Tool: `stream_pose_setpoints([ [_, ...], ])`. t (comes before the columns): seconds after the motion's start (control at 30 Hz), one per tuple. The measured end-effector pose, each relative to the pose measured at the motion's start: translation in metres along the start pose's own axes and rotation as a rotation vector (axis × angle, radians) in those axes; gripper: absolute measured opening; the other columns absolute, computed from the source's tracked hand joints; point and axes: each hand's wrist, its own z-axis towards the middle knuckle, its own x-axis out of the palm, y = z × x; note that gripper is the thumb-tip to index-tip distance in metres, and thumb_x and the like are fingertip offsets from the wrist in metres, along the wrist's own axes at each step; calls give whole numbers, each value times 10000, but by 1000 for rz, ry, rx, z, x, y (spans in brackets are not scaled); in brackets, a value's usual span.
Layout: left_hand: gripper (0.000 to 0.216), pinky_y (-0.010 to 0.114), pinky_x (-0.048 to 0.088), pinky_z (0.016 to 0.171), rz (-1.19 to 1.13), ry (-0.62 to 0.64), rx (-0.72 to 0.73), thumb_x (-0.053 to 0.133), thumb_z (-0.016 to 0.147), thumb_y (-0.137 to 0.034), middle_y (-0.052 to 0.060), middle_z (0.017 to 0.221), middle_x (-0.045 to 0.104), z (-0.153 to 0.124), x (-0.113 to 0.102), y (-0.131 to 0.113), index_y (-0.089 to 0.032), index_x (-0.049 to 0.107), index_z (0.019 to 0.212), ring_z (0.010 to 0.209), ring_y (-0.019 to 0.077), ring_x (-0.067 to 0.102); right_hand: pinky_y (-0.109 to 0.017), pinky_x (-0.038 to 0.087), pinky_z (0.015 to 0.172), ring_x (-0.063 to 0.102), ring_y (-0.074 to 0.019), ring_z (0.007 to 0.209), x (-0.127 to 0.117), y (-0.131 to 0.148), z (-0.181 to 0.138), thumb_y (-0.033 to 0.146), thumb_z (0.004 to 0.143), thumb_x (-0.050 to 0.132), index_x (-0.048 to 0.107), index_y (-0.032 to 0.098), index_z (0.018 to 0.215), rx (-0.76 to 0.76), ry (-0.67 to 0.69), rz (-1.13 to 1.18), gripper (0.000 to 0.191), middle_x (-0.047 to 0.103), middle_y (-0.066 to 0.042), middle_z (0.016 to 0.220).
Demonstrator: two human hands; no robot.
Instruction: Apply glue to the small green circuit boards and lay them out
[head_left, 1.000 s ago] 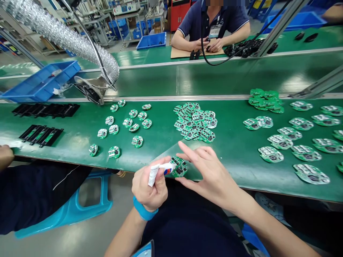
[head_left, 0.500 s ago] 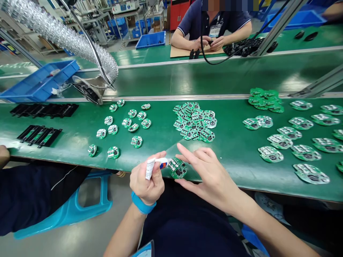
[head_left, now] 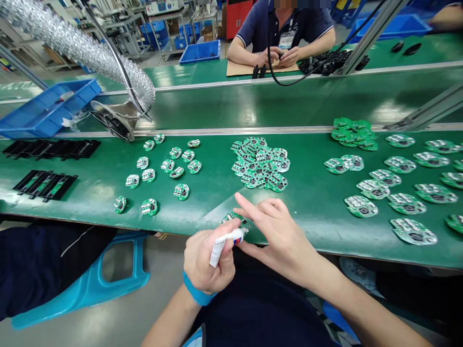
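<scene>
My left hand (head_left: 206, 258), with a blue band at the wrist, is closed around a small white tube (head_left: 220, 248) with a red and blue mark. The tube's nozzle points at a round green circuit board (head_left: 231, 217) near the front edge of the bench. Between the thumb and fingers of my right hand (head_left: 280, 233) that board is gripped, its index finger stretched out above. My left hand and the tube cover part of the board. Just beyond lies a heap of similar circuit boards (head_left: 258, 161).
Small round boards (head_left: 181, 192) lie scattered on the left, larger ones (head_left: 361, 206) on the right. Black plastic frames (head_left: 45, 184) sit at far left. A fume duct (head_left: 141, 89) hangs over the bench (head_left: 307, 193). Opposite, a person (head_left: 253, 46) handles a small dark part.
My left hand has moved right and slightly down, bringing the tube over the board's near side. My right hand has barely moved. The whole view has shifted slightly.
</scene>
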Motion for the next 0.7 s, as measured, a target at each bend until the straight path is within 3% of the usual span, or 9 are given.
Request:
stream_pose_setpoints([
  [0.17,231,253,608,634,36,-55,-35,572,1055,-314,89,919,815,6,3,0,-149,695,1161,638,146,740,-440,466,891,641,-249,915,1,0,-1,254,1002,689,96,220,1711,0,11,7,925,756,-98,1170],
  [0.4,220,241,606,609,35,-79,22,578,1052,-307,90,918,820,11,8,2,-148,699,1142,638,145,748,-438,466,887,633,-246,891,2,1,0,228,997,683,108,205,1708,-8,20,-9,915,761,-93,1147],
  [0.5,252,245,598,555,43,-150,-93,542,1066,-335,87,900,819,12,3,2,-143,702,1097,584,139,723,-439,475,888,630,-253,908,3,0,1,241,987,697,99,210,1709,-5,36,-14,938,760,-99,1158],
  [0.7,290,213,468,364,2,-493,-437,550,1056,-339,56,800,803,15,-28,14,-128,716,945,409,94,574,-463,474,936,622,-278,1022,21,-13,28,205,955,713,94,243,1705,-24,102,-34,973,734,-107,1257],
])
